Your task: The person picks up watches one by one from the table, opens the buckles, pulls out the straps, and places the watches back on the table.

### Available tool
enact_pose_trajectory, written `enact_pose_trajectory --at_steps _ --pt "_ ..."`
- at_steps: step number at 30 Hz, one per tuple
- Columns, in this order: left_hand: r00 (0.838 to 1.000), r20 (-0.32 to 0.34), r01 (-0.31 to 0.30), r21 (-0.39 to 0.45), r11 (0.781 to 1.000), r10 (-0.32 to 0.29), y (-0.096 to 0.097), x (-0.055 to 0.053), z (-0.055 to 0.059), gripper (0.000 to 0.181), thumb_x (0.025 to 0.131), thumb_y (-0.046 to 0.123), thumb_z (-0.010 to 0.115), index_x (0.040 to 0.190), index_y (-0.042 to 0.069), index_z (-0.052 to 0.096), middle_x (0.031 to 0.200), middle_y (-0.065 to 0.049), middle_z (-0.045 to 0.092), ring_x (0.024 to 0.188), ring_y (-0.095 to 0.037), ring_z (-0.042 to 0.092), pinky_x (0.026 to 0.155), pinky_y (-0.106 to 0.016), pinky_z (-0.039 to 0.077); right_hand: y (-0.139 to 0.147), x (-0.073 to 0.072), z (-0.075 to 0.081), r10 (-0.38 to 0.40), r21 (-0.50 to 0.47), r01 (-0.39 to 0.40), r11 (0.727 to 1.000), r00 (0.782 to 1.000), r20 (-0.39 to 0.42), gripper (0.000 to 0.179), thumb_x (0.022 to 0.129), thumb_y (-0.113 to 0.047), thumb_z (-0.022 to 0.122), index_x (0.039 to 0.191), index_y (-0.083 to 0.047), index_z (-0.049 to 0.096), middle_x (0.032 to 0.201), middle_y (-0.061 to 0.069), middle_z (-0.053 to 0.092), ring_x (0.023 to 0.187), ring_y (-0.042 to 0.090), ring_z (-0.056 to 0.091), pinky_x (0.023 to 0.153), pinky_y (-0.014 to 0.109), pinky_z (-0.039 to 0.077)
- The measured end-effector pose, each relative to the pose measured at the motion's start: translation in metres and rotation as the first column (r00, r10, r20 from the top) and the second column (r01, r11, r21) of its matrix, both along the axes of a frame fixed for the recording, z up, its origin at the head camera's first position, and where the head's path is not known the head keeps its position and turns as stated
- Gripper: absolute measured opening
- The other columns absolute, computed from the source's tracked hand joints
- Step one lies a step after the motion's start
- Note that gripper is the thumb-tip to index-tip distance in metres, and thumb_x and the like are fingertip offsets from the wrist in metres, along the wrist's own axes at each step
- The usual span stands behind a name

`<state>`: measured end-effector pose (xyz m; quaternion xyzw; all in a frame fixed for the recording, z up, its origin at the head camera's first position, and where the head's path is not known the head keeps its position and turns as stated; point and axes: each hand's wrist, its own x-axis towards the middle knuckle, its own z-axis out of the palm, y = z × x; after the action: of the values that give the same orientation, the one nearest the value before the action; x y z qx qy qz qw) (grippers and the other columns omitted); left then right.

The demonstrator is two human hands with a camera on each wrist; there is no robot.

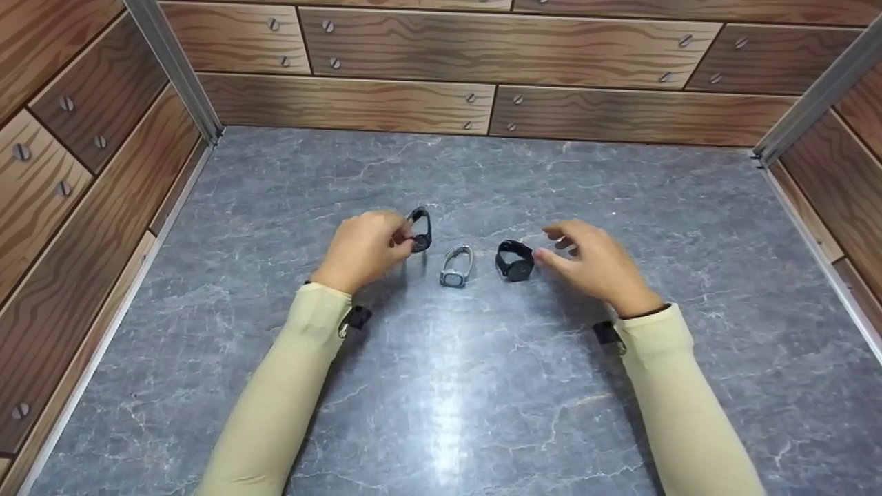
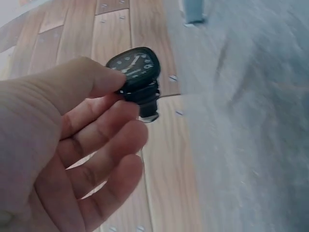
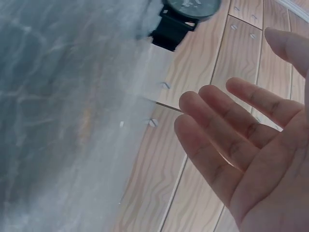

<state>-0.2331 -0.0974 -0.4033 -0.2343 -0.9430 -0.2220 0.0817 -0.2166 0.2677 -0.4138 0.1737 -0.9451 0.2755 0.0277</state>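
Note:
Between thumb and fingers, my left hand (image 1: 366,248) pinches a black wristwatch (image 2: 140,67) by its case; the dial with pale numerals faces up past the thumb in the left wrist view. A silver wristwatch (image 1: 453,278) with a closed band rests on the surface just right of that hand. Farther right a second black watch (image 1: 519,270) with a round dark dial lies on its looped strap. My right hand (image 1: 586,258) is beside this one, thumb tip close to its case, the fingers loosely spread with nothing in them.
The grey marbled tabletop (image 1: 496,386) carries all three watches. A wood-print panel (image 1: 400,103) closes the back, with similar panels (image 1: 41,275) at the sides and metal posts (image 1: 179,69) in the corners.

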Motion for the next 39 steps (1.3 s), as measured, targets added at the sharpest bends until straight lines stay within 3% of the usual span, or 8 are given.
enact_pose_trajectory --at_steps 5,9,13,19,24,27,34,39 --pt "0.993 -0.12 0.0 0.082 0.997 0.01 0.006 0.007 0.012 0.007 0.092 0.02 0.073 0.092 0.014 0.076 0.088 0.001 0.073 0.077 -0.016 0.068 0.068 -0.037 0.056 -0.004 0.0 0.007 0.007 -0.057 -0.014 0.998 0.993 -0.119 0.04 0.098 -0.032 0.073 0.127 -0.004 0.068 0.117 0.015 0.072 0.101 0.03 0.069 0.089 0.049 0.058" --pt "0.969 -0.245 0.025 0.133 0.991 0.009 0.013 0.011 0.021 0.007 0.092 0.019 0.072 0.091 0.013 0.075 0.086 0.0 0.072 0.075 -0.016 0.067 0.065 -0.034 0.055 -0.009 0.0 0.014 0.003 -0.131 -0.038 0.991 0.967 -0.253 0.026 0.097 -0.018 0.074 0.116 -0.001 0.073 0.103 0.012 0.074 0.089 0.025 0.071 0.081 0.044 0.061" --pt "0.947 -0.32 0.056 0.147 0.988 -0.007 0.017 0.014 0.032 0.007 0.093 0.018 0.071 0.093 0.012 0.075 0.088 0.0 0.072 0.075 -0.017 0.069 0.065 -0.032 0.056 -0.015 0.001 0.02 0.0 -0.151 -0.05 0.987 0.948 -0.318 0.02 0.095 -0.013 0.076 0.111 -0.002 0.075 0.098 0.009 0.074 0.087 0.023 0.071 0.078 0.042 0.061" --pt "0.914 -0.405 0.103 0.167 0.981 -0.027 0.024 0.022 0.045 0.006 0.094 0.016 0.07 0.096 0.012 0.074 0.091 0.001 0.072 0.076 -0.013 0.069 0.065 -0.028 0.056 -0.028 0.003 0.033 0.016 -0.199 -0.084 0.976 0.948 -0.318 0.018 0.096 -0.014 0.075 0.111 -0.004 0.076 0.099 0.006 0.075 0.089 0.016 0.07 0.078 0.032 0.06" --pt "0.871 -0.484 0.178 0.146 0.973 -0.087 0.032 0.031 0.049 0.004 0.094 0.016 0.072 0.097 0.013 0.074 0.092 0.002 0.071 0.077 -0.011 0.068 0.065 -0.023 0.055 -0.036 0.015 0.047 0.006 -0.432 -0.139 0.891 0.955 -0.297 0.012 0.094 0.0 0.073 0.106 0.001 0.076 0.096 0.008 0.075 0.084 0.009 0.068 0.075 0.022 0.057" --pt "0.842 -0.529 0.214 0.142 0.966 -0.109 0.035 0.036 0.051 0.003 0.093 0.014 0.073 0.097 0.014 0.074 0.091 0.003 0.071 0.078 -0.011 0.067 0.064 -0.023 0.055 -0.042 0.023 0.05 0.005 -0.487 -0.153 0.86 0.957 -0.291 0.01 0.093 0.003 0.073 0.102 0.003 0.075 0.094 0.009 0.075 0.081 0.008 0.067 0.073 0.02 0.056" --pt "0.794 -0.585 0.283 0.118 0.952 -0.164 0.044 0.046 0.055 0.004 0.093 0.014 0.076 0.096 0.014 0.076 0.089 0.003 0.069 0.073 -0.012 0.063 0.062 -0.027 0.054 -0.058 0.032 0.05 0.066 -0.459 -0.177 0.871 0.967 -0.247 0.011 0.095 -0.005 0.073 0.105 -0.001 0.076 0.095 0.004 0.075 0.085 0.01 0.067 0.074 0.022 0.057" --pt "0.789 -0.571 0.323 0.073 0.944 -0.226 0.051 0.049 0.051 0.005 0.094 0.014 0.075 0.097 0.012 0.078 0.089 0.001 0.07 0.074 -0.014 0.065 0.065 -0.026 0.056 -0.06 0.034 0.049 0.088 -0.44 -0.198 0.876 0.962 -0.258 0.014 0.095 -0.007 0.074 0.108 0.0 0.074 0.094 0.002 0.074 0.085 0.012 0.068 0.072 0.024 0.058"
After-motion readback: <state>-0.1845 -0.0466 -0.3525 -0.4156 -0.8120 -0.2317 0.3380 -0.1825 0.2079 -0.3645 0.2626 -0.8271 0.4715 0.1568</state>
